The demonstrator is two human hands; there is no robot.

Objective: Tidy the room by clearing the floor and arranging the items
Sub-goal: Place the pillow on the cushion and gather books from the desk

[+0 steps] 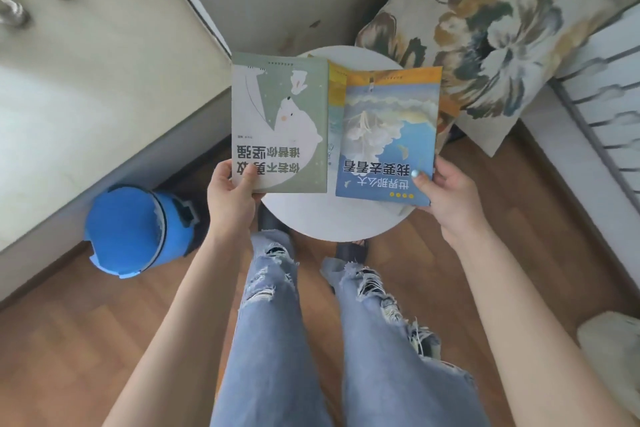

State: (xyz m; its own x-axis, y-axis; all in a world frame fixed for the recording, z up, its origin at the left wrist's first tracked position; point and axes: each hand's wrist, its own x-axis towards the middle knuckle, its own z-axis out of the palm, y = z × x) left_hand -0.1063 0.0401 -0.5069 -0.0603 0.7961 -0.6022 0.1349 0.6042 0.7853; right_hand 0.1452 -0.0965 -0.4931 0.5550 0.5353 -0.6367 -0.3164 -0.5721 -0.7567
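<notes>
The left hand (230,196) grasped the green book (280,125) at its near corner, thumb on the cover, fingers beneath. The right hand (450,196) pinched the blue book (389,139) likewise, thumb on top. Both books lay over the round white table (332,218), more books showing beyond the fingertips.

Place: you stand in a home, likely a bedroom or living room.
Floor: wood-look floor (519,218) under your feet.
Furniture: a small round white table (346,222), a pale cabinet (104,80) with metal knobs.
Soft goods: a floral cushion (485,38).
Bin: a blue pedal bin (135,229).
</notes>
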